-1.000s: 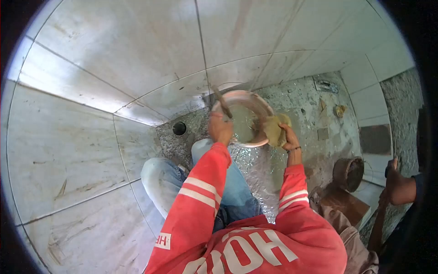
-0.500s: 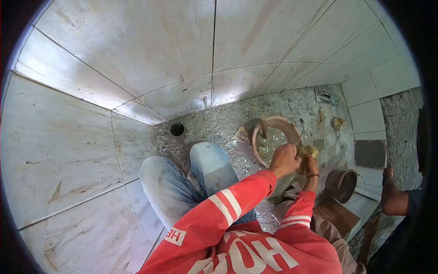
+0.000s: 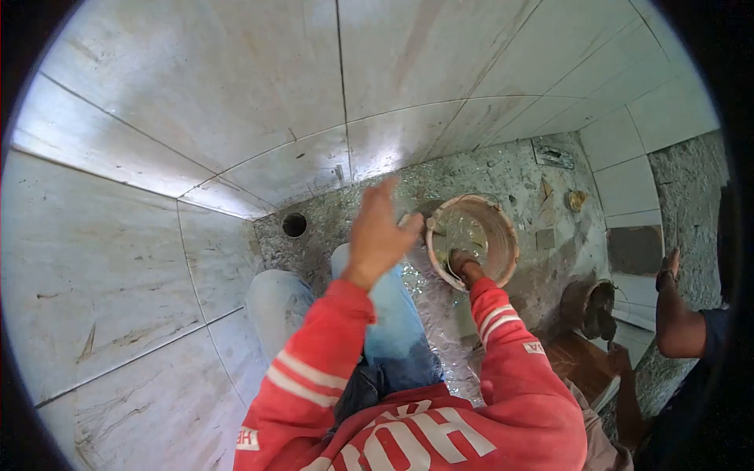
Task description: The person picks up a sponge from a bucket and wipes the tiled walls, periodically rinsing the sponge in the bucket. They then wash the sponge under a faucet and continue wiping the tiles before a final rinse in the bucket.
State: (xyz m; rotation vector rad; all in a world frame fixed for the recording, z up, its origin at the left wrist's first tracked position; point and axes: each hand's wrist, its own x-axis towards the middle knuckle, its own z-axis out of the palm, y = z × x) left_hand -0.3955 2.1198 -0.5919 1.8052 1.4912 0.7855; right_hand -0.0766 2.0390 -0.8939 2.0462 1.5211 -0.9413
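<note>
1. Left hand (image 3: 381, 237) is being held open in the head view, with its fingers spread and nothing being gripped; it is being raised above the knees (image 3: 279, 302), left of the bucket.
2. Right hand (image 3: 465, 264) is being lowered inside the bucket (image 3: 511, 253), at the near side of the rim. Its fingers are being partly hidden, so whether anything is being gripped cannot be told.
3. Cloudy water (image 3: 470, 234) is being held in the bucket, which is being kept upright by the rough, wet floor (image 3: 522, 179), near the foot of the tiled wall (image 3: 408, 55).
4. Beyond the left hand, toward the left corner, a round hole (image 3: 294, 224) is being shown in the floor.
5. Right of the bucket, a small square piece (image 3: 545, 239) and a brass-coloured fitting (image 3: 576, 201) are being borne by the floor; a metal plate (image 3: 554, 154) is being seen nearer the wall.
6. Farther right, a round pot (image 3: 575, 304) is being seen tilted, beside a brown board (image 3: 577, 353).
7. At the right edge, a co-worker's arm (image 3: 679, 330) is being held apart from both hands.
</note>
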